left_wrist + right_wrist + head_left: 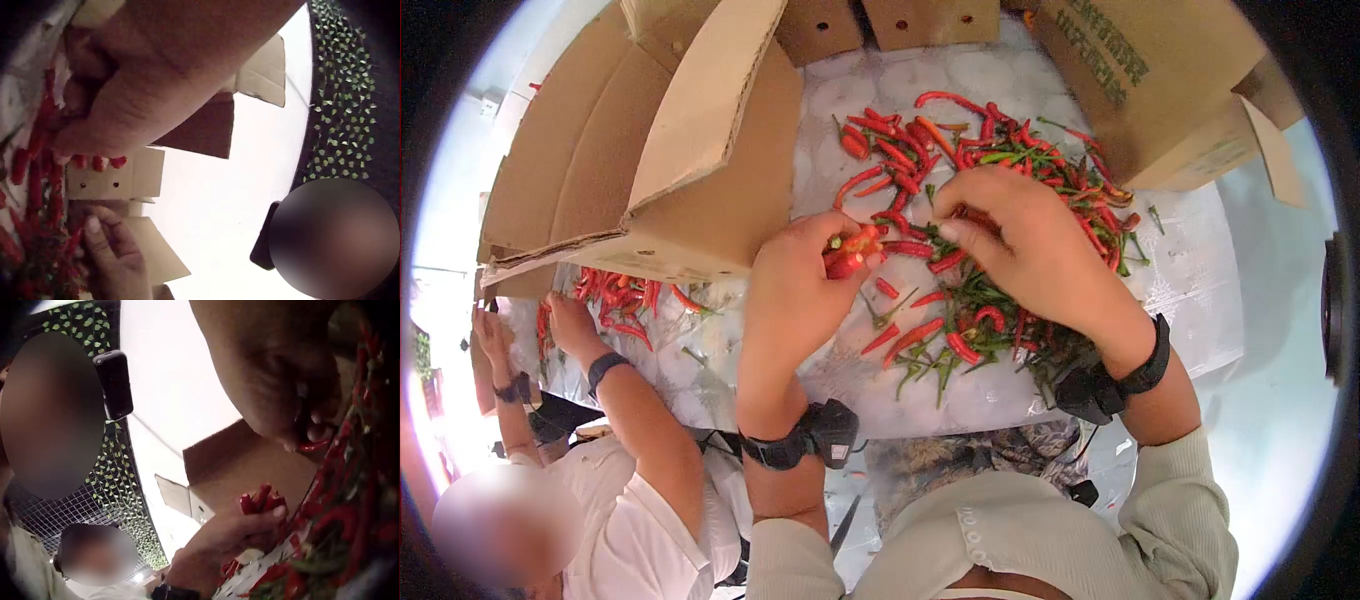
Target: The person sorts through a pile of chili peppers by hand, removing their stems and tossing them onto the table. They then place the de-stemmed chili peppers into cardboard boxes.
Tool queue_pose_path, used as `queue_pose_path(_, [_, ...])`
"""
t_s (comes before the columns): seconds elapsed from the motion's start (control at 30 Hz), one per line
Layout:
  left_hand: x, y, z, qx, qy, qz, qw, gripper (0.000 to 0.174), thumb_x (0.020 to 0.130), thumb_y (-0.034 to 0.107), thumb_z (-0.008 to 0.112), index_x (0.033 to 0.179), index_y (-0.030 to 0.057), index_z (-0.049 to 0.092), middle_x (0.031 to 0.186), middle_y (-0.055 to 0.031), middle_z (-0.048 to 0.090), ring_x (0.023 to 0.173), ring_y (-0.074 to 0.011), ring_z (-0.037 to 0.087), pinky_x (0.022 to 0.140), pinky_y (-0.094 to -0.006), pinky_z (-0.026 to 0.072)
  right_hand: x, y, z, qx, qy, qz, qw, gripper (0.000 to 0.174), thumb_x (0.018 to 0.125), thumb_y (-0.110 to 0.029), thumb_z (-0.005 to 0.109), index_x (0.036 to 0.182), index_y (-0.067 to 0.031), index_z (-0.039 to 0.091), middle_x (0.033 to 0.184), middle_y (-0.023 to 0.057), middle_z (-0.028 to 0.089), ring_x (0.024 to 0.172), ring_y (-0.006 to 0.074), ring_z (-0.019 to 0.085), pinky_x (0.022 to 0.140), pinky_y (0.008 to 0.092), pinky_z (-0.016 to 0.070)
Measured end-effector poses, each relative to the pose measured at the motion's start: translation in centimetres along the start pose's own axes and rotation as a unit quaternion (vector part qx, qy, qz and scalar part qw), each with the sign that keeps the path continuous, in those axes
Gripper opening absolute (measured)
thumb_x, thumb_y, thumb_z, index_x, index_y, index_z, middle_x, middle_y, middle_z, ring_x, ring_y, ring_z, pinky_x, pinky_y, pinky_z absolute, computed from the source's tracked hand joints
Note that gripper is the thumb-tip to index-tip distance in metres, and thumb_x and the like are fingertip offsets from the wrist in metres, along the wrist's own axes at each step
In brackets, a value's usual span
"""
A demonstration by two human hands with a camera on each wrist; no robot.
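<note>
My left hand grips a small bunch of red chilies, their ends sticking out past the thumb and fingers. In the right wrist view the same bunch points upward out of the left hand. My right hand is bent over the pile of chilies, to the right of the left hand. Between its curled fingers and thumb it pinches a red chili, mostly covered by the fingers. Loose green stems and short red chilies lie below both hands.
An open cardboard box stands left of the pile, and another box at the back right. More boxes line the far edge. To the left, another person's hand is beside a second chili heap.
</note>
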State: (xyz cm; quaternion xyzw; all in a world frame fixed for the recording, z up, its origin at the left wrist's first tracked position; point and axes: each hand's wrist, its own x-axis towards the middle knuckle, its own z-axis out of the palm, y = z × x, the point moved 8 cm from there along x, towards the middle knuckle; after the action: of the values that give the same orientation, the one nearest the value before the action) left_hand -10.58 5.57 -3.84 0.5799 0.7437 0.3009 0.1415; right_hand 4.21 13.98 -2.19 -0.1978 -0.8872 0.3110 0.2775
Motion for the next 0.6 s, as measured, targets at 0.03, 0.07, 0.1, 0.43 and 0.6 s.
queue_pose_path(0.03, [0.3,0.3,0.1,0.001,0.024,0.022,0.999,0.024,0.076,0.017,0.073,0.090,0.0019,0.062,0.070,-0.0148,0.060,0.062,-0.0246,0.058,0.059,-0.0337,0.0452,0.1,0.4,-1.2,-0.004,0.026,0.012,1.000,0.014,0.081,-0.009,0.061,0.093,-0.0030,0.057,0.087,0.0170,0.060,0.088,0.0367,0.058,0.077,0.0435,0.0466])
queue_pose_path(0.07, [0.5,0.4,0.3,0.002,0.048,0.044,0.998,0.021,0.078,0.017,0.072,0.090,0.0023,0.062,0.069,-0.0134,0.060,0.058,-0.0213,0.056,0.056,-0.0318,0.0439,0.0,1.0,-2.2,-0.027,0.064,0.014,0.997,0.017,0.085,-0.001,0.059,0.102,-0.0029,0.057,0.085,0.0093,0.056,0.076,0.0204,0.055,0.070,0.0312,0.0453])
queue_pose_path(0.1, [0.7,0.6,0.5,0.002,0.071,0.067,0.995,0.019,0.080,0.017,0.070,0.090,0.0027,0.062,0.068,-0.0121,0.061,0.055,-0.0180,0.054,0.053,-0.0299,0.0427,0.0,1.7,-2.8,-0.016,0.074,0.026,0.997,0.019,0.085,-0.001,0.058,0.104,-0.0027,0.057,0.086,0.0089,0.057,0.077,0.0197,0.055,0.071,0.0309,0.0456])
queue_pose_path(0.43, [0.9,-2.6,2.2,-0.443,0.042,-0.148,0.883,0.014,0.088,0.010,0.054,0.100,0.0077,0.058,0.069,-0.0045,0.065,0.050,-0.0049,0.048,0.042,-0.0191,0.0326,6.6,6.5,-2.5,-0.039,-0.097,0.135,0.985,0.030,0.087,-0.016,0.052,0.112,-0.0022,0.058,0.090,0.0133,0.063,0.080,0.0233,0.061,0.072,0.0345,0.0476])
queue_pose_path(0.6, [0.8,-1.9,3.5,-0.399,0.013,-0.137,0.907,0.014,0.089,0.013,0.058,0.101,0.0064,0.057,0.068,-0.0048,0.064,0.049,-0.0049,0.048,0.041,-0.0185,0.0314,10.1,7.6,2.1,-0.225,-0.178,0.129,0.949,0.038,0.081,-0.026,0.060,0.107,0.0016,0.060,0.093,0.0219,0.064,0.088,0.0374,0.061,0.076,0.0416,0.0476])
